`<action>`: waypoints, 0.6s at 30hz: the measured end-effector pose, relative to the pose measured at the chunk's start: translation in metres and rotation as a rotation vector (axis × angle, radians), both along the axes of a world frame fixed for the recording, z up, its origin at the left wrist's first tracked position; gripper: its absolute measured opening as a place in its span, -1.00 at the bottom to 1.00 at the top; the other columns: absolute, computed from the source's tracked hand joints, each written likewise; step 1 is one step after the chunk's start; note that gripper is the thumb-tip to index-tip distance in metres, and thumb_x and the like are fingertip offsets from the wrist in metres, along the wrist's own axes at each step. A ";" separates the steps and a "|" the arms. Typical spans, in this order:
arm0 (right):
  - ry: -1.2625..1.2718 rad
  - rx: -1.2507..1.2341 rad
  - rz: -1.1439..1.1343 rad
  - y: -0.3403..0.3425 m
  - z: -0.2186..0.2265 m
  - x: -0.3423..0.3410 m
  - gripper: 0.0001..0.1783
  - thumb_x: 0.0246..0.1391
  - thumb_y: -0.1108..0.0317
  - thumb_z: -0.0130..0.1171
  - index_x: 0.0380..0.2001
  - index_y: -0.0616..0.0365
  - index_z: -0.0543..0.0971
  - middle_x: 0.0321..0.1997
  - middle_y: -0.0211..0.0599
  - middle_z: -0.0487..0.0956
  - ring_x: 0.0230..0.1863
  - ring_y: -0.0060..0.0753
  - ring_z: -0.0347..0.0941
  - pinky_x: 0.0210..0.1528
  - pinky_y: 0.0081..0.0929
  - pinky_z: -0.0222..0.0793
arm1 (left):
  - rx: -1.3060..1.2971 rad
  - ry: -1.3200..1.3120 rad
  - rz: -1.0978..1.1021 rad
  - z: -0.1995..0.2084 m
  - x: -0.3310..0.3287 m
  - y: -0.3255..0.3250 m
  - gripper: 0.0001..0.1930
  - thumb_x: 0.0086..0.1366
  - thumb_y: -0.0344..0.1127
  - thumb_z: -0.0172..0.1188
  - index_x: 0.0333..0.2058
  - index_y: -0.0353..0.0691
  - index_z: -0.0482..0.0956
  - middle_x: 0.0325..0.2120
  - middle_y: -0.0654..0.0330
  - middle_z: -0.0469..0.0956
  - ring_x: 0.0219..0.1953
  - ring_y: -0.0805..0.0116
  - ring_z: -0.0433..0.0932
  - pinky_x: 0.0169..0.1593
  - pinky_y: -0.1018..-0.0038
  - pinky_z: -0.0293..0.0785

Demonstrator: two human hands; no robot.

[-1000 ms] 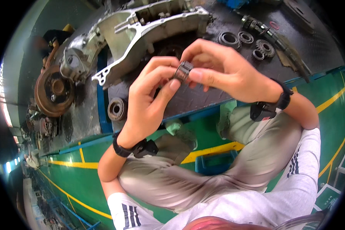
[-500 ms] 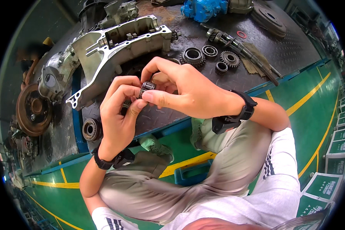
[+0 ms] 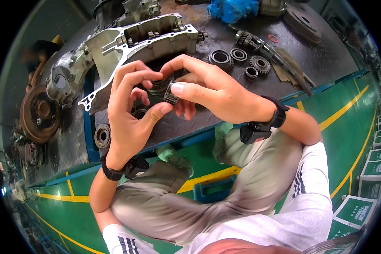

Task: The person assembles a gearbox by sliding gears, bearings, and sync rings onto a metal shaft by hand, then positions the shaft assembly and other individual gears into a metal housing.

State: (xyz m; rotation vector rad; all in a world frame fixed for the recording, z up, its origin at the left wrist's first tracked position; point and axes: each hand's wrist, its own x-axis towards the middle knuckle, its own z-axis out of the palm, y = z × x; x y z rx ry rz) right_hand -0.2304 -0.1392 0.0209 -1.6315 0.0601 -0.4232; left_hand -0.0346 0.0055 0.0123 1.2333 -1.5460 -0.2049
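Slotted ring [image 3: 171, 94] pinched in your right hand [image 3: 224, 95]

You grip the small dark ring between right thumb and fingers, tilted, above the dark metal bench [image 3: 199, 120]. Your left hand [image 3: 129, 110] is open and curved, fingers well apart from the thumb. Left thumb tip is just beside the ring's lower end; cannot tell whether it touches. Behind your fingers, partly hidden, a toothed ring [image 3: 158, 87] on the bench. Beyond your left hand, the big silver housing [image 3: 161, 48]. Near your left wrist, a round bearing [image 3: 107, 136] by the bench edge. Past your right hand, grouped close: a thick collar [image 3: 221, 66], a flat bearing [image 3: 233, 56], a gear [image 3: 266, 67] and a small collar [image 3: 251, 79]. Right of these, a long shaft [image 3: 266, 51] lies over brown cardboard [image 3: 280, 73]. Far side, a blue casting [image 3: 230, 10]; far left, a rusty disc [image 3: 31, 112]
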 end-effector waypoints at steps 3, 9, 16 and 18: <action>-0.004 0.015 0.023 0.003 -0.004 0.002 -0.52 0.60 0.21 0.13 0.37 0.29 0.38 -0.23 -0.29 0.71 -0.24 -0.56 0.63 -0.18 -0.51 0.57 | 0.053 0.002 -0.023 0.004 -0.007 0.000 -0.44 0.20 -0.20 0.68 0.13 -0.20 0.69 0.11 0.25 0.48 -0.04 0.50 0.50 -0.17 0.55 0.47; -0.074 -0.046 -0.194 -0.013 0.022 -0.015 -0.56 0.48 0.20 0.31 0.15 0.37 0.51 -0.33 -0.42 0.68 -0.32 -0.66 0.56 -0.32 -0.61 0.47 | 0.080 -0.007 0.153 0.000 -0.006 0.006 -0.43 0.23 -0.51 0.56 0.21 -0.18 0.62 0.06 0.23 0.60 -0.10 0.45 0.57 -0.20 0.50 0.49; -0.101 -1.051 -0.495 -0.037 0.005 -0.011 -0.60 0.24 0.23 0.35 0.11 0.10 0.67 -0.31 -0.12 0.66 -0.30 -0.05 0.65 -0.22 -0.14 0.55 | 0.403 -0.459 -0.102 0.008 -0.009 0.021 -0.53 0.28 -0.51 0.45 0.17 -0.22 0.64 0.18 0.07 0.59 0.10 0.04 0.64 0.06 0.29 0.61; 0.031 -1.235 -0.502 -0.034 0.000 -0.014 -0.63 0.25 0.27 0.35 0.09 0.09 0.66 -0.14 -0.12 0.70 -0.09 0.08 0.71 -0.08 -0.03 0.63 | 0.405 -0.468 -0.100 0.006 -0.007 0.022 -0.54 0.29 -0.49 0.45 0.17 -0.23 0.63 0.20 0.06 0.57 0.15 0.00 0.61 0.10 0.26 0.61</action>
